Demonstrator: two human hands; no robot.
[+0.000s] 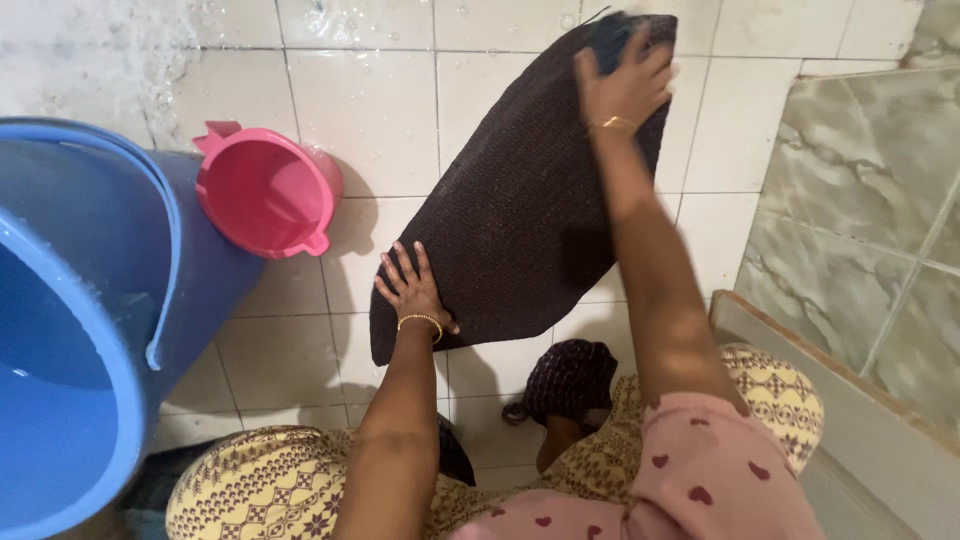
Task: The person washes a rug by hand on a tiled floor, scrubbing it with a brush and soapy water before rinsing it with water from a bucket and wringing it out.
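Note:
A dark brown woven mat point(520, 200) lies spread on the wet white tiled floor point(370, 110). My left hand point(410, 290) rests flat on the mat's near left edge with its fingers apart and holds nothing. My right hand point(625, 85) reaches to the mat's far end. Its fingers are closed over a dark blue brush point(612, 30) that presses against the mat. Most of the brush is hidden under the hand. Both wrists carry gold bangles.
A large blue bucket point(100, 300) holding water stands at the left, with a pink dipper point(265, 190) beside it. A small dark bundled cloth point(572, 378) lies near my knees. A raised ledge point(850, 410) and a grey marbled tile wall point(860, 190) close off the right.

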